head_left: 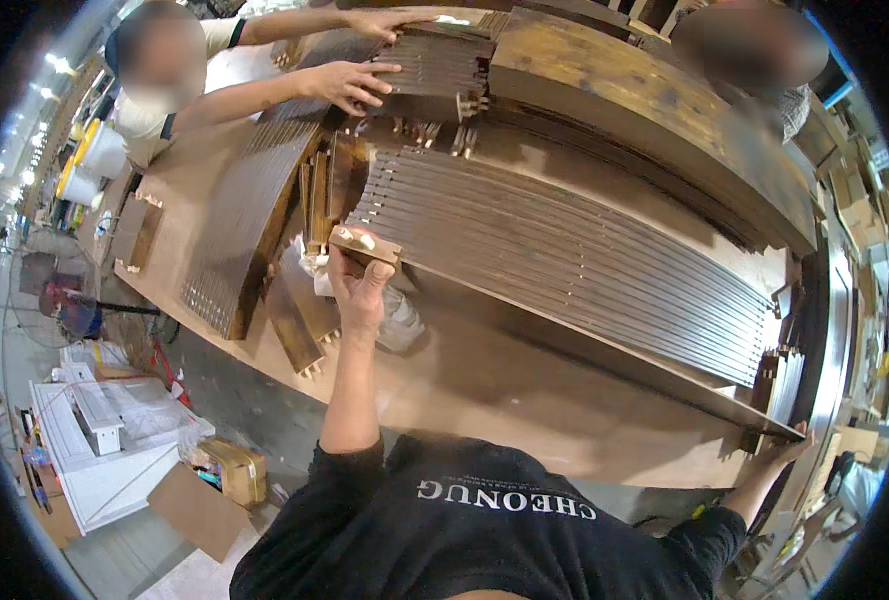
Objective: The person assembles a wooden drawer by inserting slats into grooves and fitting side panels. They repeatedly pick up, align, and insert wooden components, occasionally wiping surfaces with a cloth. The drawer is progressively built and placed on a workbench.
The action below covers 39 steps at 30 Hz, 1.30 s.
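My left hand (361, 285) is closed around the near-left end of a long, dark-stained wooden board (605, 335). Two pale dowels (363, 240) show at that end, just above my fingers. Far to the right, my right hand (795, 444) grips the board's other end, though its fingers are partly hidden. The board spans between my hands, along the near side of a wide row of dark wooden slats (545, 230) lying side by side on the worktable (505, 400).
A co-worker's hands (350, 85) rest on a stack of slats (430, 65) at the far left. More slats (250, 220) and short doweled pieces (300, 305) lie left. A large panel stack (635, 110) stands behind. Another person is far right. A fan (60, 295) stands left.
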{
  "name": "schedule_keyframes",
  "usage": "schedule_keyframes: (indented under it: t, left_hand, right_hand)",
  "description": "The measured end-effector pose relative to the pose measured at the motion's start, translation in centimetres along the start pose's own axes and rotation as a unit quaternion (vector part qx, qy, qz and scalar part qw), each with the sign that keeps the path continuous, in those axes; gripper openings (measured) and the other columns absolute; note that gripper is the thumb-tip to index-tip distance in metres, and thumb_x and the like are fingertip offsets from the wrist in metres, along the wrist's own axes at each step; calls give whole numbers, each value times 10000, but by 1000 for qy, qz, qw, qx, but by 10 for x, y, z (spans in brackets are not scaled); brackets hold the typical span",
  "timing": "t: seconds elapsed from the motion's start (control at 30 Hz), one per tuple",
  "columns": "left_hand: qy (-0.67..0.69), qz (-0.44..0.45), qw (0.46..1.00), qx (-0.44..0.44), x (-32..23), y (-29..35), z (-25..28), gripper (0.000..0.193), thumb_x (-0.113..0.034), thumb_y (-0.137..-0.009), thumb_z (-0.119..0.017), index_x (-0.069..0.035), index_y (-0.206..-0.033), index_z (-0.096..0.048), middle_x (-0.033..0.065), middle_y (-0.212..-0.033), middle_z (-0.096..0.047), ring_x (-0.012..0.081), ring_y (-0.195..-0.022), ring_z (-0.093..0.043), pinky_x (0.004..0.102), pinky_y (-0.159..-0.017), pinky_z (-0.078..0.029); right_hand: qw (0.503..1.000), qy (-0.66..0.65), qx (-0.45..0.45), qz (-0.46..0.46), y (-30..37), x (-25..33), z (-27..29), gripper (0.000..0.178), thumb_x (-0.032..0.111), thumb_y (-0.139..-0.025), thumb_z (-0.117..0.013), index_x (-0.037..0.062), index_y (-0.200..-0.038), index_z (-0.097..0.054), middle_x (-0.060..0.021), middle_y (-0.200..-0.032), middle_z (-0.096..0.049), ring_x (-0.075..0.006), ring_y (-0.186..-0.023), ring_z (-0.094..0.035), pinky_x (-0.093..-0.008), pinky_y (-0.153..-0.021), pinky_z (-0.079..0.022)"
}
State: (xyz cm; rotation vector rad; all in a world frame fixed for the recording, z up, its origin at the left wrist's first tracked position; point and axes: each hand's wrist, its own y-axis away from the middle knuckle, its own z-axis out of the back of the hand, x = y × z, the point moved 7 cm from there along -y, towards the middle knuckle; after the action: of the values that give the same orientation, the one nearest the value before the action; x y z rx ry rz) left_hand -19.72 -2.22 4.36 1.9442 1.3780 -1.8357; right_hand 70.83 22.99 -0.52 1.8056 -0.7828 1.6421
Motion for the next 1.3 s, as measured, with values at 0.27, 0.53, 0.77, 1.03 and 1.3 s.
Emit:
schedule_keyframes:
  t: [0.27, 0.53, 0.77, 1.03, 1.3]
  left_hand:
    - [80, 27, 996, 33, -4, -6, 24, 425, -256, -792, -756, -75, -1084, -505, -8, -923, -531, 90, -826, -519, 234, -712, -440]
    - [69, 89, 993, 24, 20, -8, 4, 431, -223, -808, -738, -38, -1140, -535, 14, -1049, -587, 110, -942, -540, 260, -842, -431]
    - [46, 105, 992, 53, 0, -16, -8, 522, -307, -768, -783, -28, -1148, -559, 27, -1046, -611, 122, -971, -541, 269, -877, -417]
    - [21, 62, 996, 55, -20, -27, -14, 435, -166, -681, -854, -86, -944, -518, 3, -903, -577, 93, -837, -582, 258, -764, -458]
    - [81, 37, 996, 8, -11, -36, 8, 388, -107, -724, -813, -122, -910, -473, -36, -858, -485, 77, -798, -507, 231, -723, -490]
  right_hand:
    - [998, -35, 31, -31, 19, -12, -17, 530, 436, -852, -541, 107, -1249, -416, -123, -1167, -515, -260, -1081, -492, -416, -921, -433]
    - [993, 28, 112, 15, -30, 22, 11, 723, 404, -869, -544, 53, -1431, -254, -192, -1378, -347, -339, -1183, -449, -496, -961, -412]
    - [810, 292, 257, 438, 216, 144, -163, 596, 328, -889, -599, 28, -1370, -414, -177, -1334, -487, -291, -1250, -440, -422, -1016, -369]
    - [487, 533, 565, 399, 525, 107, -307, 255, 278, -770, -712, 80, -930, -713, -151, -710, -658, -355, -739, -625, -414, -749, -478]
    - [497, 470, 560, 467, 526, 107, -306, 282, 331, -759, -718, 53, -805, -701, -176, -698, -640, -382, -679, -612, -441, -634, -476]
